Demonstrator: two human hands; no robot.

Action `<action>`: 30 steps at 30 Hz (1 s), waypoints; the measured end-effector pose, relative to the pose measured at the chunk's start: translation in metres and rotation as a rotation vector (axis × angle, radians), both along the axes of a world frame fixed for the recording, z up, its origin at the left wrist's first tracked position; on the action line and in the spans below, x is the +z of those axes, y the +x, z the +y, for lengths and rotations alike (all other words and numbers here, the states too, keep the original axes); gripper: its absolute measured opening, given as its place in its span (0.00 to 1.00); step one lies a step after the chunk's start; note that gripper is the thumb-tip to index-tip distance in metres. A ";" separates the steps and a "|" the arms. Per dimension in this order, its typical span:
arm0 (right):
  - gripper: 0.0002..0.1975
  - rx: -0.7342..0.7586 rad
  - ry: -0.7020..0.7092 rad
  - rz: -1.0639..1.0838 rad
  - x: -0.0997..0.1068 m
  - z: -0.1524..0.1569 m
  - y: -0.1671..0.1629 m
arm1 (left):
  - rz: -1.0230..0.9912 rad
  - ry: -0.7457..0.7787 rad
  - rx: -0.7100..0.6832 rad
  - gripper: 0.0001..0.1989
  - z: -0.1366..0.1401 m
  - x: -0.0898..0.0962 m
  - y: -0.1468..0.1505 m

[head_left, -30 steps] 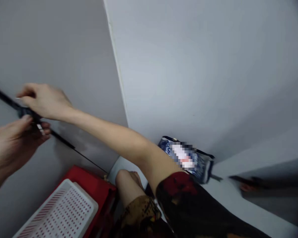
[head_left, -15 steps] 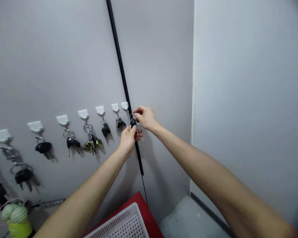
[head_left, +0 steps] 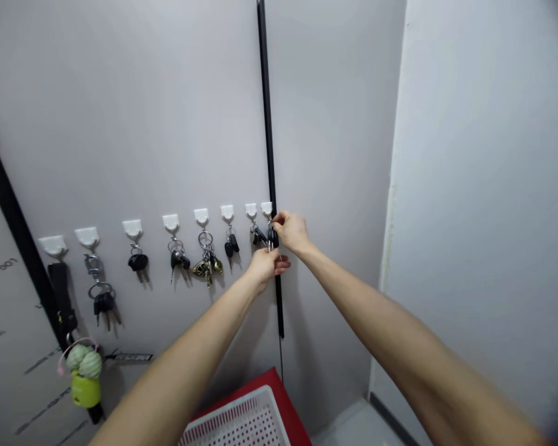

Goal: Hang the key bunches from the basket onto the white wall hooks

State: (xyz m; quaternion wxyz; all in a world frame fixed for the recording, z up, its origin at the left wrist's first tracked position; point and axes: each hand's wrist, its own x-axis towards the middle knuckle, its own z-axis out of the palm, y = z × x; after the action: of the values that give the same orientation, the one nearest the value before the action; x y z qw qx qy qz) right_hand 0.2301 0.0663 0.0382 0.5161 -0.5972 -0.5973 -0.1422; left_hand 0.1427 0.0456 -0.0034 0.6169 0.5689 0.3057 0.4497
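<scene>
A row of white wall hooks runs across the grey wall, most carrying keys. At the rightmost hook, both my hands meet on a black key with a metal ring. My right hand pinches the ring just under the hook. My left hand holds the key's lower end from below. The neighbouring hook holds another black key. Further left hang a brass-coloured key bunch and several black keys.
A black vertical strip runs down the wall beside the last hook. A white perforated basket on a red base sits below. At lower left hang a green-and-white pouch and a black strap. A side wall closes the right.
The view swung up from the floor corner to the wall of hooks. Both hands carried the black key up to the rightmost hook, where they now hold it.
</scene>
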 end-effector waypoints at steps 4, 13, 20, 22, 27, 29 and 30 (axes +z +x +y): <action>0.09 0.036 0.065 0.054 -0.011 -0.006 0.001 | 0.054 -0.041 0.004 0.02 -0.006 -0.013 -0.018; 0.21 0.651 -0.316 0.150 -0.101 -0.062 -0.070 | 0.090 0.240 0.288 0.23 -0.027 -0.076 -0.112; 0.37 0.968 -0.002 0.275 -0.045 -0.101 -0.135 | -0.098 0.635 0.344 0.38 -0.074 -0.008 -0.174; 0.36 0.990 0.052 0.301 -0.035 -0.105 -0.147 | -0.125 0.641 0.353 0.39 -0.082 0.005 -0.183; 0.36 1.054 0.019 0.323 -0.039 -0.105 -0.167 | -0.121 0.632 0.333 0.38 -0.088 0.006 -0.192; 0.37 1.070 0.013 0.332 -0.043 -0.103 -0.173 | -0.098 0.656 0.321 0.38 -0.086 0.000 -0.195; 0.36 1.071 0.005 0.333 -0.045 -0.101 -0.175 | -0.074 0.666 0.322 0.37 -0.084 -0.004 -0.198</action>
State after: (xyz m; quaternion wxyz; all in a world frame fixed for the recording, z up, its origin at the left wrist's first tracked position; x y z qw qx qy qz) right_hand 0.0548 -0.0351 -0.0067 0.6049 -0.2235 -0.7274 0.2344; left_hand -0.0550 -0.0382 -0.0069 0.3301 0.6665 0.2056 0.6359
